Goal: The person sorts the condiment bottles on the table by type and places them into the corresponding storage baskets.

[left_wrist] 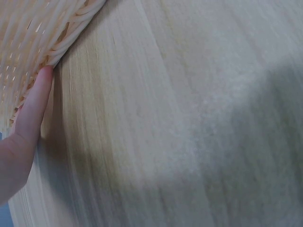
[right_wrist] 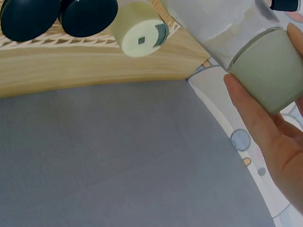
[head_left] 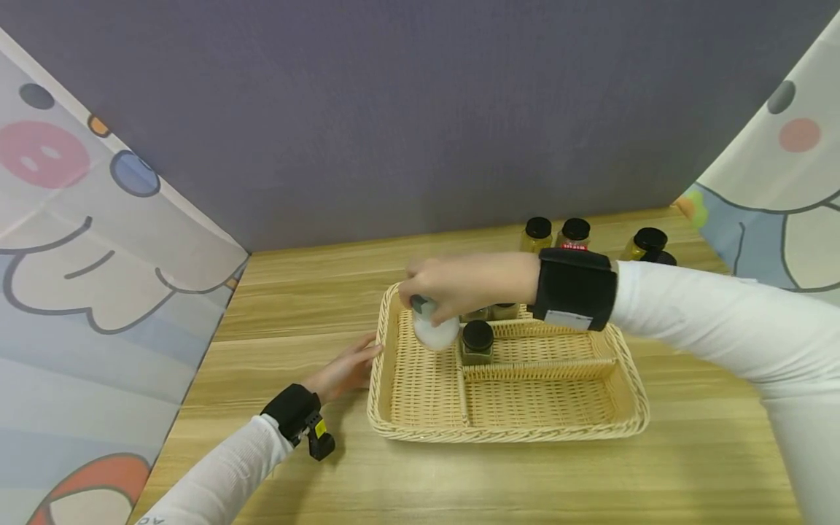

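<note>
My right hand (head_left: pixel 453 283) holds a clear jar with white contents (head_left: pixel 436 335) by its pale green lid (right_wrist: pixel 267 71), over the left compartment of a wicker basket (head_left: pixel 505 435). The jar is tilted in the right wrist view. My left hand (head_left: pixel 344 370) rests against the outer left side of the basket, its fingers extended along the woven wall in the left wrist view. Just right of the held jar, a black-lidded jar (head_left: pixel 477 343) stands in the basket's middle compartment. Behind it, other jars (head_left: pixel 504 311) are partly hidden by my right forearm.
Yellow jar (head_left: pixel 538 237) and red-labelled jar (head_left: pixel 574 235) stand behind the basket, near the grey back panel (head_left: pixel 420 131). More black-lidded jars (head_left: pixel 646 242) are at the back right. Another pale green-lidded container (right_wrist: pixel 142 35) shows in the right wrist view. Printed cloths (head_left: pixel 98 350) flank the table.
</note>
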A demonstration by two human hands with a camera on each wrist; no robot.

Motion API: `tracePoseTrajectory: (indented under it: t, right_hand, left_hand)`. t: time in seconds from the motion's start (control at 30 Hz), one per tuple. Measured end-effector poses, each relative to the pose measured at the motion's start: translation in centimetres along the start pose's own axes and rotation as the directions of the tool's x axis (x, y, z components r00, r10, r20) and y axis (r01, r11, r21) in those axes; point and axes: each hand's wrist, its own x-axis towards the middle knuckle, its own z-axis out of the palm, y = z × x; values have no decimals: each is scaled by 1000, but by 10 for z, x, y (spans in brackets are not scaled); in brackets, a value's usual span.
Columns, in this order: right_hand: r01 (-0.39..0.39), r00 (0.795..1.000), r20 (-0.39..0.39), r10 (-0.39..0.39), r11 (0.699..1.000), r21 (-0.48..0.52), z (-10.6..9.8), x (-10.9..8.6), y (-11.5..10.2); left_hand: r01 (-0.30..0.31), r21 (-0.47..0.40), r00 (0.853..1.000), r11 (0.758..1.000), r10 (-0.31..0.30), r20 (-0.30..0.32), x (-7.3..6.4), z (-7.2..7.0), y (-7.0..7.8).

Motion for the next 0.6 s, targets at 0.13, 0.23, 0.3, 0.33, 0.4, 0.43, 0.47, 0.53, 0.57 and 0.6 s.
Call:
tracePoseTrajectory:
  t: [0.13, 0.23, 0.3, 0.33, 0.4, 0.43, 0.47, 0.53, 0.57, 0.6]
  right_hand:
    - [16, 1000, 2, -16, 1000, -5, 5, 2, -1]
    - [33, 999, -6, -33, 999, -20, 8, 3, -1]
    - [46, 999, -8, -46, 998, -33, 11, 4, -1]
    - [54, 998, -8, -55, 998, -45, 12, 4, -1]
    - [65, 998, -2, -65, 996, -65, 15, 5, -1]
    - [70, 998, 3, -70, 995, -73, 16, 5, -1]
    - [72, 997, 9, -72, 994, -80, 17, 6, -2]
    - [74, 997, 17, -73, 993, -96, 19, 7, -2]
    - [74, 997, 20, -72, 992, -100, 20, 7, -2]
    - [74, 997, 21, -72, 992, -102, 21, 8, -2]
  left_hand:
    - [2, 4, 1000, 1000, -2, 6, -2, 0, 1]
    - [2, 10, 1000, 1000, -2, 5, -2, -1, 2]
    - [3, 11, 1000, 1000, -3, 1, -3, 0, 2]
    - [5, 11, 1000, 1000, -5, -2, -3, -1, 2]
    - [8, 6, 1000, 1000, -8, -6, -3, 0, 2]
    - [9, 5, 1000, 1000, -9, -6, -3, 0, 2]
    - [10, 5, 1000, 1000, -10, -4, -3, 0, 2]
    - [11, 1, 1000, 1000, -11, 0, -3, 0, 2]
    - [10, 2, 1000, 1000, -10, 2, -3, 0, 2]
    - [10, 4, 1000, 1000, -10, 3, -3, -1, 2]
